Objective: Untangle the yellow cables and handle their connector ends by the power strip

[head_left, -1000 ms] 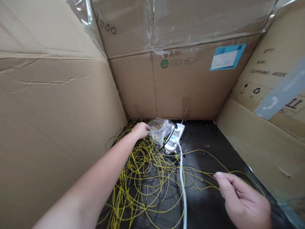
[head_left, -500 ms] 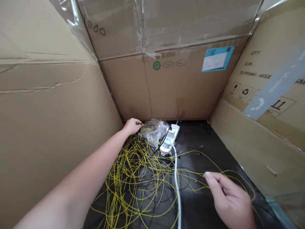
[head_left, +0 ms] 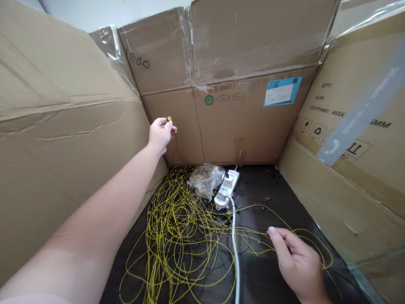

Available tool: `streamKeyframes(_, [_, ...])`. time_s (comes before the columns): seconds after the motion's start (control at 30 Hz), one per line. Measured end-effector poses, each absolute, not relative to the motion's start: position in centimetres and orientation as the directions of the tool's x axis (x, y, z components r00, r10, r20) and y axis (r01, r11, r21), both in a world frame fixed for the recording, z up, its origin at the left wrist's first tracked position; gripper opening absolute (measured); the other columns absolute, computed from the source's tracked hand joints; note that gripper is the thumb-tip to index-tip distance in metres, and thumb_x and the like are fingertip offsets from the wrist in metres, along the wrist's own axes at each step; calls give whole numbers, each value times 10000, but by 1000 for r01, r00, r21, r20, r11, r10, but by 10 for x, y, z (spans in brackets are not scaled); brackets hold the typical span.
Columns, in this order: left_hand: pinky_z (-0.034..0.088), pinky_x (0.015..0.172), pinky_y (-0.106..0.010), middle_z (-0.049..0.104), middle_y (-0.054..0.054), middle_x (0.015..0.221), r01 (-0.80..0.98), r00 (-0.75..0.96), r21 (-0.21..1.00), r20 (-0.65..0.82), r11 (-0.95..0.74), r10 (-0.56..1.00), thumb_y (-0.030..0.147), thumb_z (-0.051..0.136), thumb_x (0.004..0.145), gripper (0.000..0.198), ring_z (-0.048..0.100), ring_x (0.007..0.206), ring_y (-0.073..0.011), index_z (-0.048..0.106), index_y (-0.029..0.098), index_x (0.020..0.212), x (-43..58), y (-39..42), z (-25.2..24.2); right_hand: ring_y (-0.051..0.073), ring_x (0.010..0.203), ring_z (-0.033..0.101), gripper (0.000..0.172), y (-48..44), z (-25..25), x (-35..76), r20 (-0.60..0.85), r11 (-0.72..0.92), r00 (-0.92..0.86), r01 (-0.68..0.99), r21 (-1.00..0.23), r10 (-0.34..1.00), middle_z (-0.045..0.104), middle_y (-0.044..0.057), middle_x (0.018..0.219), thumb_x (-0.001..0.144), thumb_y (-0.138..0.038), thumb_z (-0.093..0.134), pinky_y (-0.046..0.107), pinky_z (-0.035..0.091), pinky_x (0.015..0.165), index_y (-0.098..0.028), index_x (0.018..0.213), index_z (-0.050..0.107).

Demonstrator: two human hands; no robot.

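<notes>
My left hand [head_left: 161,133] is raised against the back cardboard wall, pinching a small yellow-tipped piece [head_left: 169,118] with a thin dark wire hanging from it. My right hand [head_left: 295,264] is low at the front right, fingers closed on a strand of the yellow wire [head_left: 284,234]. A loose tangle of yellow wire [head_left: 180,228] covers the dark floor between both hands. A clear plastic bag [head_left: 205,179] with more yellow wire lies at the back, beside a white power strip [head_left: 226,190].
Tall cardboard walls [head_left: 63,139] close in the left, back and right sides. A white cable [head_left: 234,245] runs from the power strip toward me. A blue label [head_left: 281,90] is stuck on the back wall. The dark floor [head_left: 278,190] shows at the right.
My left hand has risen from the plastic bag on the floor up to the back wall, carrying the yellow-tipped piece. My right hand has stayed low on the yellow strand.
</notes>
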State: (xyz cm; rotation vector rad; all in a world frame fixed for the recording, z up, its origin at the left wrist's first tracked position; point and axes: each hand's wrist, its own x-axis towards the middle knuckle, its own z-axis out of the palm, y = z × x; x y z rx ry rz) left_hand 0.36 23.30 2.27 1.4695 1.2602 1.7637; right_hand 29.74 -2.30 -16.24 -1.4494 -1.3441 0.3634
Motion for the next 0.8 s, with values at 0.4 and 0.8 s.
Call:
streamKeyframes(0.4, [431, 558, -167, 520, 56, 703, 179, -293, 720, 690, -671, 662, 361, 427, 862, 215, 612, 675, -91, 405, 195, 997, 44, 190, 149, 132, 575, 588, 257, -21, -166, 298, 424, 191, 375, 522, -832, 824, 643, 31, 650, 750, -376, 568, 175, 459, 523, -139, 733, 668])
streamKeyframes(0.8, [337, 429, -171, 486, 24, 561, 234, 187, 776, 555, -585, 811, 252, 589, 741, 140, 470, 469, -55, 558, 152, 648, 113, 76, 47, 129, 533, 568, 240, -24, -159, 296, 470, 234, 277, 596, -768, 838, 616, 18, 591, 775, -361, 534, 185, 441, 486, -160, 706, 645])
